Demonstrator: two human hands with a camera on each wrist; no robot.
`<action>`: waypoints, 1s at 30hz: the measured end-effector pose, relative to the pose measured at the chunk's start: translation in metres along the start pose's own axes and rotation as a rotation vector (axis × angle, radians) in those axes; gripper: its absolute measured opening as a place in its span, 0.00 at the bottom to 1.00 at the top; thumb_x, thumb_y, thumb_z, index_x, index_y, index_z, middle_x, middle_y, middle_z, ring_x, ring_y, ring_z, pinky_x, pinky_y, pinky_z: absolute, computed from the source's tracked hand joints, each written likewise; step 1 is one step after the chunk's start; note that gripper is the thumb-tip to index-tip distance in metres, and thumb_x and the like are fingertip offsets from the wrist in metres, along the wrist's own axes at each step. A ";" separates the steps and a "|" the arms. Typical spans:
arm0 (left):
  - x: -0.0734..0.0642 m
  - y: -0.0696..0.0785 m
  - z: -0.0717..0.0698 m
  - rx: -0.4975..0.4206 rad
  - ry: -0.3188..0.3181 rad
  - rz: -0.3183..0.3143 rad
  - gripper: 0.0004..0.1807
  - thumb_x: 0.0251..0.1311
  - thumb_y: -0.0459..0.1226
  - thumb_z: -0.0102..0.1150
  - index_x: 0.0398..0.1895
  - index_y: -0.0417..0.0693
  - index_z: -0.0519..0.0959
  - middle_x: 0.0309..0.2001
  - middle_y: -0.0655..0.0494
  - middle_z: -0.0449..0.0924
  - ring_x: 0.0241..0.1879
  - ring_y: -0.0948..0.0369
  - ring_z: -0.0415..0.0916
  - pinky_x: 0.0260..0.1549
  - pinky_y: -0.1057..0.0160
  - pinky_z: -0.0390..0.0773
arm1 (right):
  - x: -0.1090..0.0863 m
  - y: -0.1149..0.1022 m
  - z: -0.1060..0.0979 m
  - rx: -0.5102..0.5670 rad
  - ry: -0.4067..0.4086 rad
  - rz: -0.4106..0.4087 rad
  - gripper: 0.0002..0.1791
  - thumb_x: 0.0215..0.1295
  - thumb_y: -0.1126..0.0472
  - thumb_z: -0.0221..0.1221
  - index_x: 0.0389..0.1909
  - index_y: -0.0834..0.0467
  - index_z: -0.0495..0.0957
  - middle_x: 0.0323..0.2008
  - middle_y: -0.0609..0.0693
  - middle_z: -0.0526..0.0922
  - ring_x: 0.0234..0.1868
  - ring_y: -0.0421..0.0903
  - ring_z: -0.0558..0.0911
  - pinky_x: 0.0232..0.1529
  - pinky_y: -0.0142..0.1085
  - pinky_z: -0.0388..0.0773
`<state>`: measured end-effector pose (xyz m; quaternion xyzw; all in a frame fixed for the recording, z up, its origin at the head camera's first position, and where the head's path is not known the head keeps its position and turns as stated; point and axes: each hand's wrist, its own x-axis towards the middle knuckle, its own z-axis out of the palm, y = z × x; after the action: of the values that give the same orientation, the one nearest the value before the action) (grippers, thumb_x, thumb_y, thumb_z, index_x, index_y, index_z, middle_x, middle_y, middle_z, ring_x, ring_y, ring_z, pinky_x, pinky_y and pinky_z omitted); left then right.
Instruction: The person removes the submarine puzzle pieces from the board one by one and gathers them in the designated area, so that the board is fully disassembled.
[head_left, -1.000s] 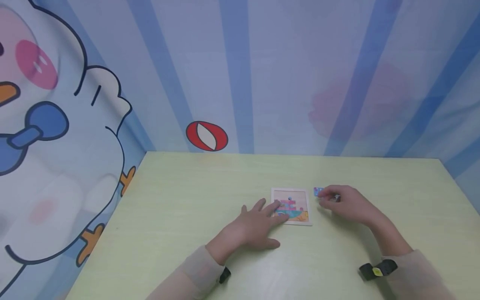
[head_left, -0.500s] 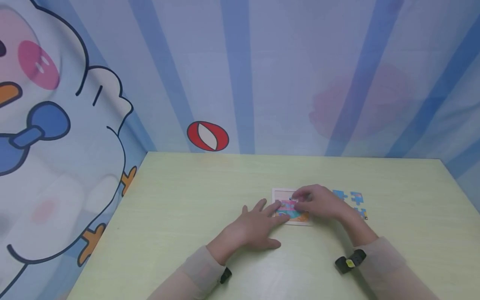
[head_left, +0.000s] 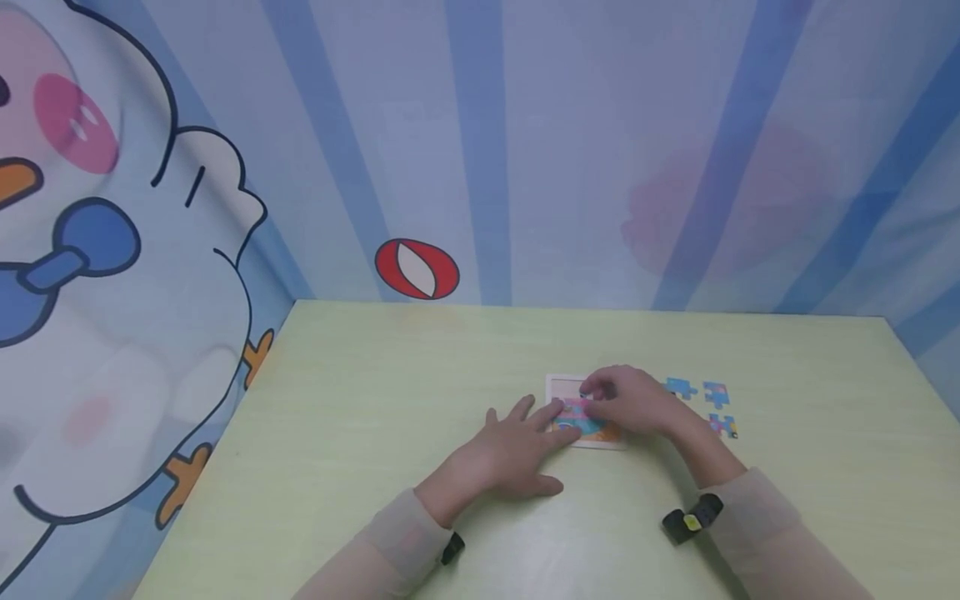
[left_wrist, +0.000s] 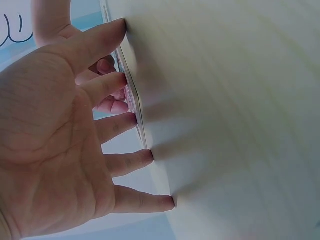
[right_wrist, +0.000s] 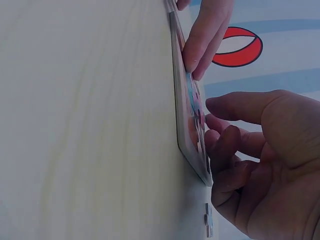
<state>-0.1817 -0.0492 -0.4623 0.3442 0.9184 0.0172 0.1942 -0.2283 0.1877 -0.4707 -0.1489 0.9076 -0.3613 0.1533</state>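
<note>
A small jigsaw puzzle in a white-rimmed tray [head_left: 555,383] lies flat on the table, its picture pink, teal and orange. My left hand [head_left: 513,458] spreads its straight fingers, two fingertips resting on the tray's left part. In the left wrist view the other fingertips of that left hand [left_wrist: 65,135] touch the tabletop. Over the tray's upper right, my right hand [head_left: 633,402] pinches a puzzle piece against the picture. The piece is mostly hidden by the fingers. Seen from the right wrist, the right hand's thumb [right_wrist: 240,106] and forefinger meet at the puzzle's surface, other fingers curled.
Right of the tray lie loose blue puzzle pieces: one near the right wrist [head_left: 680,388], another piece beyond it [head_left: 716,394], and a piece with pink [head_left: 723,425] nearer me. A printed cloth backdrop [head_left: 570,167] rises behind the pale wooden table [head_left: 390,375].
My right hand has moved left from the loose pieces to the tray, carrying a piece, and uncovered the blue pieces on the right. The left hand keeps its place.
</note>
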 end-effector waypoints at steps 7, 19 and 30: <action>-0.001 0.001 -0.002 0.001 0.004 -0.003 0.41 0.68 0.61 0.61 0.82 0.74 0.58 0.85 0.59 0.42 0.81 0.42 0.43 0.64 0.25 0.60 | -0.001 -0.003 -0.003 0.018 0.011 0.004 0.14 0.69 0.60 0.64 0.53 0.60 0.84 0.42 0.51 0.84 0.42 0.49 0.80 0.44 0.46 0.79; -0.002 0.002 -0.003 -0.012 0.001 -0.007 0.41 0.68 0.60 0.61 0.82 0.74 0.59 0.84 0.59 0.43 0.81 0.43 0.42 0.65 0.25 0.59 | -0.005 -0.002 -0.003 0.041 0.035 -0.027 0.09 0.72 0.62 0.61 0.49 0.54 0.83 0.43 0.54 0.85 0.42 0.50 0.83 0.42 0.46 0.80; -0.003 0.003 -0.003 -0.004 0.003 -0.007 0.41 0.68 0.60 0.61 0.82 0.74 0.58 0.84 0.59 0.43 0.81 0.43 0.42 0.65 0.25 0.59 | -0.014 0.009 -0.011 0.038 0.089 -0.021 0.09 0.74 0.58 0.61 0.50 0.53 0.83 0.43 0.52 0.86 0.42 0.49 0.84 0.43 0.47 0.79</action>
<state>-0.1792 -0.0484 -0.4578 0.3405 0.9199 0.0188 0.1937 -0.2213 0.2056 -0.4669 -0.1390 0.9049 -0.3864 0.1119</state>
